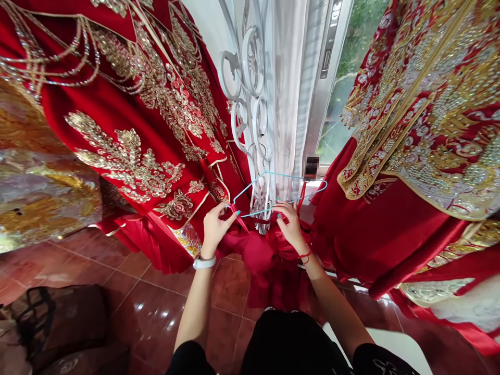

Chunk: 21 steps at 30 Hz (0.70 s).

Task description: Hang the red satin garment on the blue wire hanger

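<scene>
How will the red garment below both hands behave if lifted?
The red garment is probably floppy, since it droops in loose, bunched folds. Its smooth-looking cloth may slip along the hanger, whose blue bars are thin. It seems unlikely to break: the part in view looks like soft cloth.

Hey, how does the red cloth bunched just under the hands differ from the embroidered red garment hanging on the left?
The red cloth looks mostly plain where it shows; the embroidered garment carries gold beadwork and draped bead strands. The red cloth is bunched below the left hand and right hand, while the embroidered garment hangs spread out and fills far more of the view. Both are red.
</scene>
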Motion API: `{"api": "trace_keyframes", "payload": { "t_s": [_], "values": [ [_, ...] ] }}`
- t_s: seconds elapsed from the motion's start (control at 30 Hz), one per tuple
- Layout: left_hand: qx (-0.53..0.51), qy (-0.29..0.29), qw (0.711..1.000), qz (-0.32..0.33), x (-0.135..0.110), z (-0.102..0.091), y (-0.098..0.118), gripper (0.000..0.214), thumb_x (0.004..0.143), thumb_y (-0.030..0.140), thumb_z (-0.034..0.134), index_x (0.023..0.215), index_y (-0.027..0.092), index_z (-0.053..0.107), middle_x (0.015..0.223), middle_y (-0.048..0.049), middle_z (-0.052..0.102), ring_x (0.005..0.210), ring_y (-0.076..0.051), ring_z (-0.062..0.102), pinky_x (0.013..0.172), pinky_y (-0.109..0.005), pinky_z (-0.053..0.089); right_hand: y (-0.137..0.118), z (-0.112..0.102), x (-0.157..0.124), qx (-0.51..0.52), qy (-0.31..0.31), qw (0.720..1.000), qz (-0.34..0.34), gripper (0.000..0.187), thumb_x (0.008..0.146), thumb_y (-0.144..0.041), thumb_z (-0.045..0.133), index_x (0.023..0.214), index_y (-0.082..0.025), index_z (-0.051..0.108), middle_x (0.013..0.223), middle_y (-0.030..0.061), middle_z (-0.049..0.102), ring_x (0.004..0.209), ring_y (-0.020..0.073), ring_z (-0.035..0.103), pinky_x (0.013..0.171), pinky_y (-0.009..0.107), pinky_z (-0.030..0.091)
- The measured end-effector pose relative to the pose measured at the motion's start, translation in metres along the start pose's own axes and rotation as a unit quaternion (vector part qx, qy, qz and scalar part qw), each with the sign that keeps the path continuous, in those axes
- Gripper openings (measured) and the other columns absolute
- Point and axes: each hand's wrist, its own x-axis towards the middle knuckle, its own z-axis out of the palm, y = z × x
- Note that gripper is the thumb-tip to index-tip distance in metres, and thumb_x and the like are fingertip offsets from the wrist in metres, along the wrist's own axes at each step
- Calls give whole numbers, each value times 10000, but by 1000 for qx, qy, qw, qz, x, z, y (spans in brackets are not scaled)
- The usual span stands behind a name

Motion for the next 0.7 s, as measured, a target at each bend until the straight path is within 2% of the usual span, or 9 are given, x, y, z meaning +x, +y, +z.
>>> {"api": "trace_keyframes", "payload": {
  "t_s": [0.07,0.13,0.17,0.2,0.27,0.37,0.47,0.63,0.7],
  "values": [
    [-4,1,1000,-6,2,0,-4,305,783,468,725,922,198,696,628,58,448,563,-118,407,601,-247,342,24,-11,-11,1,102,992,76,292,845,-161,459,1006,-232,691,1087,83,693,1085,243,634,1045,441,475],
    [-9,2,1000,-6,4,0,-7,298,769,473,725,873,196,683,608,68,412,544,-107,367,584,-245,319,54,-25,-25,-72,179,958,214,285,851,-197,439,1028,-193,662,1084,124,680,1048,251,641,979,414,510],
    [-13,2,1000,-2,5,0,-7,295,766,475,722,851,196,675,600,70,398,543,-105,355,582,-244,313,69,-33,-33,-121,152,937,291,287,845,-216,462,1056,-178,654,1099,140,679,1059,259,642,976,410,509],
    [-18,1,1000,1,6,0,-7,297,764,480,719,834,196,668,594,72,382,544,-105,346,580,-243,309,84,-41,-40,-160,84,916,359,296,830,-241,511,1081,-170,651,1099,145,684,1065,266,649,973,402,508],
    [-27,-2,1000,5,7,1,-7,310,760,496,713,820,196,659,588,73,361,547,-107,334,578,-244,303,107,-56,-51,-188,-44,882,430,331,785,-248,603,1103,-172,656,1025,119,708,1020,259,678,929,366,520],
    [-35,-6,999,2,8,1,-6,317,756,502,703,834,197,660,589,73,359,548,-109,330,576,-247,298,124,-73,-60,-175,-138,862,455,250,722,-170,666,971,-184,690,823,51,707,858,219,700,803,296,528],
    [-38,-13,999,1,8,-1,-6,323,752,508,698,840,200,661,588,74,347,547,-111,317,574,-248,292,127,-83,-61,-149,-217,844,467,166,675,-123,715,827,-184,690,686,5,671,716,172,671,676,242,502],
    [-56,-31,998,-1,6,0,-7,330,756,517,690,840,199,657,585,79,293,549,-112,280,569,-251,276,124,-84,-56,-107,-281,827,476,320,723,-139,716,1037,-179,668,747,-22,675,635,110,620,573,190,482],
    [-65,-34,997,-4,6,1,-7,323,753,502,691,852,196,660,586,82,281,550,-111,269,568,-252,269,123,-79,-54,-94,-301,812,491,315,711,-111,708,1017,-167,657,717,-25,661,590,107,605,540,194,484]
  ]
}}
